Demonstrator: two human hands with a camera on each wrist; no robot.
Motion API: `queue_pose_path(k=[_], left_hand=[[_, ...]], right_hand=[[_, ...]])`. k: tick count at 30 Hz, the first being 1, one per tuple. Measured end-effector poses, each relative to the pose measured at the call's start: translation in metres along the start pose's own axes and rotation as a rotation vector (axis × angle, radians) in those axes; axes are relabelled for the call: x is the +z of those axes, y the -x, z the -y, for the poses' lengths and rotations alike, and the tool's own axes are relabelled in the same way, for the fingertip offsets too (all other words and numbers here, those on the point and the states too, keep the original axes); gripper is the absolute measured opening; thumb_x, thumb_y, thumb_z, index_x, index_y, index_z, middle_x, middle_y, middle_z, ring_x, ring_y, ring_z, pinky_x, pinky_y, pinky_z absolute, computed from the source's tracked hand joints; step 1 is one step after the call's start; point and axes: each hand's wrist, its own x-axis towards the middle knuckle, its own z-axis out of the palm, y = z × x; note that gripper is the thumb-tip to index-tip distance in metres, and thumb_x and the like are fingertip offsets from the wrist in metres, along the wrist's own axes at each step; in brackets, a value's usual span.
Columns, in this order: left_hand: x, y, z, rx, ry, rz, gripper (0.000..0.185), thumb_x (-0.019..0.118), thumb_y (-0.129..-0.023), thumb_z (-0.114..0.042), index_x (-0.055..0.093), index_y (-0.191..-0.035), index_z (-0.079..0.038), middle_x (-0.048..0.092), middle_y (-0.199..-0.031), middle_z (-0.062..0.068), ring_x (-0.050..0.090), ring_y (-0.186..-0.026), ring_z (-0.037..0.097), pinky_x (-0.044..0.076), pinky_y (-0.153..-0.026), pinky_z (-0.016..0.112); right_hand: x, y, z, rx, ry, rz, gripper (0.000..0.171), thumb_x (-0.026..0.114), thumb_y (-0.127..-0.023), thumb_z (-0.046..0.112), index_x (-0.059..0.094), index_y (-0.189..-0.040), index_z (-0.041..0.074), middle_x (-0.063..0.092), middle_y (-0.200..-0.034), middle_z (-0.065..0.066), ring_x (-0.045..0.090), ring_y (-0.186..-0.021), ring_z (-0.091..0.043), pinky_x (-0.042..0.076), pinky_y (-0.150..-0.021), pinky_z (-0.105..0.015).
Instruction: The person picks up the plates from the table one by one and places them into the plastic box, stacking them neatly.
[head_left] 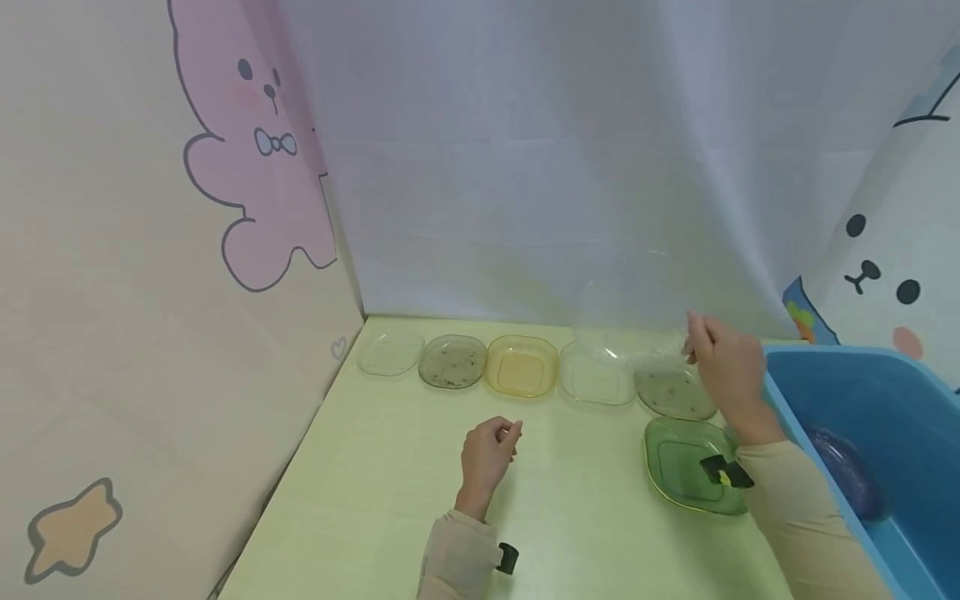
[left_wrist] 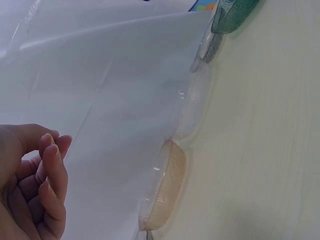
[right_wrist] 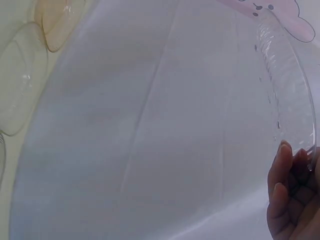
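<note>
My right hand (head_left: 729,371) grips the edge of a clear plate (right_wrist: 290,85) and holds it raised above the back right of the table. In the head view the plate is faint against the pale curtain. Below that hand lie a grey plate (head_left: 675,395) and, nearer me, a green square plate (head_left: 686,467), partly covered by the sleeve. Over the middle of the table hovers my left hand (head_left: 486,457), its fingers loosely curled and nothing visible between them. Nearest beyond it is a yellow plate (head_left: 521,367).
Along the back edge of the table (head_left: 375,500), the row also has a clear plate (head_left: 597,375), a second grey plate (head_left: 452,362) and another clear one (head_left: 391,353). A blue tub (head_left: 900,375) at the right contains a dark purple item (head_left: 847,471). Curtains enclose the table.
</note>
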Motion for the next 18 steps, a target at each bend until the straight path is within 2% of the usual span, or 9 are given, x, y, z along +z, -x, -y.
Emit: queue_pose_path(k=[3, 7, 12, 14, 18], left_hand=[[0.000, 0.000, 0.001, 0.001, -0.005, 0.000, 0.023, 0.061, -0.088, -0.028, 0.068, -0.074, -0.011, 0.058, -0.052, -0.003, 0.048, -0.042, 0.001, 0.032, -0.039, 0.020], [-0.001, -0.001, 0.001, -0.001, -0.015, 0.002, 0.023, 0.061, -0.088, -0.028, 0.067, -0.074, -0.011, 0.058, -0.052, -0.003, 0.047, -0.042, 0.001, 0.032, -0.039, 0.020], [-0.006, -0.004, -0.002, -0.004, -0.024, -0.013, 0.022, 0.061, -0.088, -0.027, 0.067, -0.074, -0.011, 0.058, -0.052, -0.002, 0.047, -0.042, 0.002, 0.031, -0.039, 0.020], [-0.007, -0.006, -0.003, -0.008, -0.022, -0.017, 0.022, 0.061, -0.088, -0.027, 0.067, -0.074, -0.011, 0.058, -0.052, -0.002, 0.047, -0.042, 0.003, 0.031, -0.039, 0.020], [-0.010, -0.008, -0.003, -0.023, -0.015, -0.009, 0.023, 0.060, -0.088, -0.028, 0.067, -0.074, -0.011, 0.058, -0.052, -0.002, 0.047, -0.043, 0.003, 0.031, -0.040, 0.020]], right_hand=[[-0.017, -0.020, 0.005, -0.021, 0.011, -0.007, 0.048, 0.039, -0.098, 0.029, 0.056, -0.060, 0.004, 0.060, -0.055, -0.017, 0.027, -0.035, 0.007, 0.022, -0.036, -0.027], [-0.043, -0.042, 0.007, -0.028, 0.079, -0.018, 0.051, 0.038, -0.098, 0.030, 0.056, -0.059, 0.003, 0.059, -0.057, -0.018, 0.024, -0.033, 0.003, 0.020, -0.034, -0.027], [-0.071, -0.058, -0.003, -0.016, 0.178, -0.057, 0.050, 0.039, -0.097, 0.028, 0.057, -0.060, 0.000, 0.060, -0.059, -0.022, 0.023, -0.035, 0.007, 0.021, -0.035, -0.028], [-0.080, -0.059, -0.011, 0.007, 0.222, -0.046, 0.052, 0.038, -0.098, 0.029, 0.056, -0.060, -0.001, 0.059, -0.058, -0.022, 0.029, -0.036, 0.001, 0.022, -0.036, -0.029], [-0.100, -0.058, -0.031, 0.080, 0.318, 0.100, 0.058, 0.028, -0.100, 0.035, 0.055, -0.067, -0.004, 0.056, -0.057, -0.021, 0.041, -0.041, -0.022, 0.028, -0.038, -0.034]])
